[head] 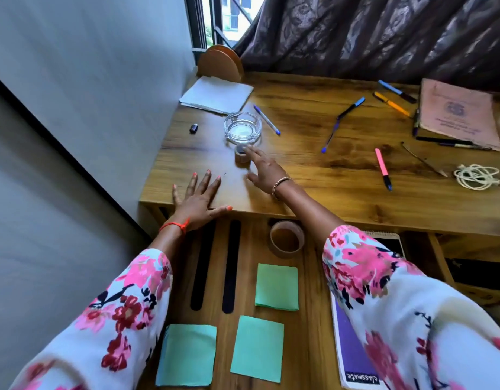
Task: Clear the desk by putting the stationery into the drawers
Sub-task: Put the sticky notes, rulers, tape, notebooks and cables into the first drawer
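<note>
Tape (241,153) is what I go for now. It is a small brown roll. It lies flat on the desk (313,178), toward the left side, right up against the near edge of the glass ashtray (243,128). My right hand (264,168) reaches out to it. The fingers are straight and a bit spread. The tips touch the top and right side of the roll, but they do not hold it yet. The hand is a bit blurry, so I cannot tell more. My left hand (198,197) lies flat on the near edge of the desk, fingers wide, holding nothing.

To do this well, I think I should pinch the roll with my thumb on one side and fingers on the other, then lift it straight up. The ashtray is so close that a push sideways could knock it. Next I would carry the roll to the open drawer (247,282) just below the desk edge. I would set it in a bare spot, maybe by the big roll (286,239) at the far end.

The small roll is round, short and brown, with a dark hole in the middle. It looks light and easy to hold.
</note>
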`<action>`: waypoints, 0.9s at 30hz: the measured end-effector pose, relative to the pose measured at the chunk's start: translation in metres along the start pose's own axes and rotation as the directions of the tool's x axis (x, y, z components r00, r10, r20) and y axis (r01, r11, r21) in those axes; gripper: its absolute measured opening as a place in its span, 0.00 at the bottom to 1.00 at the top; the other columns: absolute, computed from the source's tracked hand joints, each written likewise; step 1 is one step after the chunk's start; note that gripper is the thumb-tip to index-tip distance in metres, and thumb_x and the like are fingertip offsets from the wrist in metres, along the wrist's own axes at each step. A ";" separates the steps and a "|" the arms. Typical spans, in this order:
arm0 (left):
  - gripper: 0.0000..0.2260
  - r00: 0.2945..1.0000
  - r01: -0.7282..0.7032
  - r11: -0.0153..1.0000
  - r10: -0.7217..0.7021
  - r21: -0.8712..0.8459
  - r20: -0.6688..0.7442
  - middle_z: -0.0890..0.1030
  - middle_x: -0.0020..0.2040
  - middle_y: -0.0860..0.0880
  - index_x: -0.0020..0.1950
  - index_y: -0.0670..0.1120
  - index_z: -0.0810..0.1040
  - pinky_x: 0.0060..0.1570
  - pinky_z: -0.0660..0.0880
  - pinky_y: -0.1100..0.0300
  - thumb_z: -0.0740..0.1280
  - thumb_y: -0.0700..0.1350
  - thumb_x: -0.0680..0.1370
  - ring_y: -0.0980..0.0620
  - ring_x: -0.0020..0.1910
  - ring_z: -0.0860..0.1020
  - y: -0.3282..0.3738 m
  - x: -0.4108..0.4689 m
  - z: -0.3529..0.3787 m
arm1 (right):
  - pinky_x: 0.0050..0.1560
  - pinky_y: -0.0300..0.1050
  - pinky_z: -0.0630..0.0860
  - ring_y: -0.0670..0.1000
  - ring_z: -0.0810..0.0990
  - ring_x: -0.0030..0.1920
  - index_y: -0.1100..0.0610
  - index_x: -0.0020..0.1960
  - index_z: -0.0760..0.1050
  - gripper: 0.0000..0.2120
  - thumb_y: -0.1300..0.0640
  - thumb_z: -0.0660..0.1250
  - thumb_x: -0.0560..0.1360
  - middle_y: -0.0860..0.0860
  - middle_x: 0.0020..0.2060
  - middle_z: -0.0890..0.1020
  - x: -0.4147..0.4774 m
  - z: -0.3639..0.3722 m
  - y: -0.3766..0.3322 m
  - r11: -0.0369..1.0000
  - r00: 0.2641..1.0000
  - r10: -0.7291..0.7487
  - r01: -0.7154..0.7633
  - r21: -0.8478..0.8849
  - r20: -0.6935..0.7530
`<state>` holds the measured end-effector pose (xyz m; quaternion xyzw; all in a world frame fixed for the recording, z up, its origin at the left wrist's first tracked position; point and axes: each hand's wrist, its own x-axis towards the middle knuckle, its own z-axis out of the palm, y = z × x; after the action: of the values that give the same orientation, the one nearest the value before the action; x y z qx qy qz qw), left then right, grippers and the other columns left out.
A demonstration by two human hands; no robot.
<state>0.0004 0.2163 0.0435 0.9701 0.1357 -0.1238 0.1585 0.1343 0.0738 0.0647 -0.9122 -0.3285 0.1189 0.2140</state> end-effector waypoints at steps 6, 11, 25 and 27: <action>0.36 1.000 0.002 1.000 -0.002 -0.008 -0.028 0.38 0.76 0.56 0.75 0.59 0.44 0.67 0.34 0.35 0.58 0.65 0.74 0.51 0.75 0.35 0.000 0.000 0.002 | 0.60 0.56 0.71 0.62 0.70 0.60 0.60 0.61 0.69 0.17 0.67 0.60 0.72 0.57 0.64 0.69 0.011 0.008 -0.004 0.997 0.994 -0.012 0.004 -0.079 -0.104; 0.35 0.999 0.005 1.000 -0.005 -0.011 -0.039 0.39 0.76 0.56 0.75 0.59 0.45 0.67 0.35 0.35 0.58 0.64 0.74 0.51 0.75 0.36 -0.001 0.000 0.003 | 0.54 0.48 0.72 0.60 0.76 0.54 0.65 0.46 0.77 0.06 0.68 0.62 0.72 0.60 0.52 0.78 -0.011 0.008 0.003 0.999 0.977 -0.041 0.043 0.007 -0.210; 0.32 0.989 0.084 0.996 -0.083 0.002 -0.124 0.43 0.77 0.51 0.76 0.54 0.46 0.68 0.38 0.35 0.55 0.62 0.76 0.47 0.76 0.40 0.012 -0.010 0.015 | 0.38 0.31 0.68 0.55 0.79 0.39 0.66 0.39 0.81 0.03 0.66 0.71 0.67 0.61 0.39 0.81 -0.250 0.034 0.020 0.957 0.945 0.148 -0.063 0.283 -0.291; 0.31 0.987 0.103 0.994 -0.105 -0.019 -0.119 0.42 0.77 0.49 0.76 0.52 0.45 0.69 0.38 0.37 0.54 0.59 0.78 0.46 0.75 0.39 0.019 -0.018 0.019 | 0.42 0.39 0.70 0.56 0.79 0.42 0.66 0.41 0.81 0.04 0.65 0.72 0.68 0.60 0.41 0.81 -0.279 0.048 0.031 0.950 0.924 0.242 -0.164 0.264 -0.296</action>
<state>-0.0146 0.1883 0.0369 0.9664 0.1963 -0.0723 0.1496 -0.0766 -0.1136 0.0289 -0.9168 -0.1755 0.0267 0.3578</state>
